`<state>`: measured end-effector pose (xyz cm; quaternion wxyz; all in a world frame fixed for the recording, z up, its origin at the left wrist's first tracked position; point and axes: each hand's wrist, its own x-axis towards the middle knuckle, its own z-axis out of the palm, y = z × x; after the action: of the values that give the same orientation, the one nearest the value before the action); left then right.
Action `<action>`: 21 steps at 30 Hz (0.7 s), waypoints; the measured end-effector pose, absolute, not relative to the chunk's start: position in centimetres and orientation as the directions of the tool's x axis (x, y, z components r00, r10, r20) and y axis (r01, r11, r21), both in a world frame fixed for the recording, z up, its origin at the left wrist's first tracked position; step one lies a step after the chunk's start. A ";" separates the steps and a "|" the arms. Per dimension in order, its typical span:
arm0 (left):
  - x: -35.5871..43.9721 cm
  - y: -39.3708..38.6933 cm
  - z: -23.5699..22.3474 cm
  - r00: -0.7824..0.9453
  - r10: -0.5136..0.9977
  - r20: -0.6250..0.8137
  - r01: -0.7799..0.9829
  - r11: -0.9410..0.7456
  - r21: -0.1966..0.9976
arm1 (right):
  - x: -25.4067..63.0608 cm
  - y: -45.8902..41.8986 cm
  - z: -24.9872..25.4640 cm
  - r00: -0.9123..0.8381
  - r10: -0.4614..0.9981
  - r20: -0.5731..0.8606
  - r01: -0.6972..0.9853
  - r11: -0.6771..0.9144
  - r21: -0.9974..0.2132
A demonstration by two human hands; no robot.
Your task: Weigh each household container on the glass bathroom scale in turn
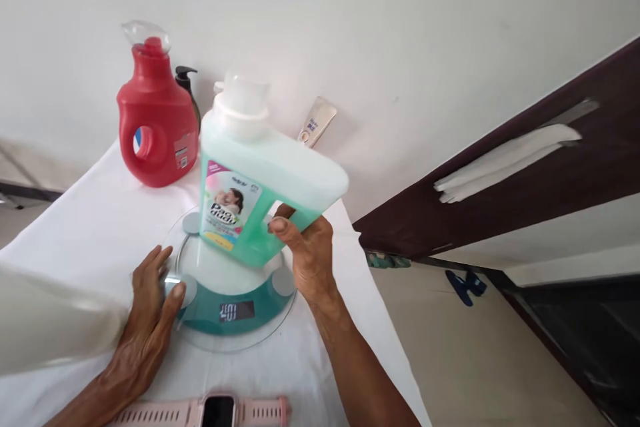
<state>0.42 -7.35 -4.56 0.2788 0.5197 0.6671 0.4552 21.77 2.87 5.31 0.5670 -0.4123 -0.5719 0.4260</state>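
While the display (237, 310) glows: one green-and-white bottle (274, 177), tilted, right hand (314, 259) clamped on its handle (303, 216), above or touching the glass scale (213, 325), I cannot tell which, on the clothed desk (85, 213); left hand (147, 307) spread at the scale's edge. Done: gripping. Outstanding, apparently: standing level.

You are in what looks like a home: slippers (466, 287) on the floor (410, 320), a towel (507, 161) against a dark panel (603, 153), a scale (233, 325) and red jug (157, 100) on your cloth-covered table (85, 227).
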 end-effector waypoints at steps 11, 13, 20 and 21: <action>0.5 -6.3 -7.2 -0.390 0.906 0.167 0.450 0.029 0.893 | 21.4 6.1 6.4 0.140 0.962 0.233 -0.235 0.261 -0.936; 0.8 -6.4 -7.4 -0.399 0.898 0.185 0.449 0.015 0.893 | 22.0 7.2 7.3 0.236 0.936 0.261 -0.216 0.312 -0.925; 1.4 -6.9 -7.4 -0.411 0.898 0.155 0.399 0.024 0.917 | 21.9 15.3 10.1 0.497 0.788 0.364 -0.091 0.464 -0.881; 1.5 -6.9 -7.6 -0.420 0.893 0.161 0.397 0.021 0.918 | 21.6 16.9 9.9 0.514 0.782 0.354 -0.087 0.458 -0.885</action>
<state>1.48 -6.92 -7.56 0.2439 0.4803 0.6716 0.5087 21.63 16.89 9.92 0.7540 -0.4338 -0.4005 0.2878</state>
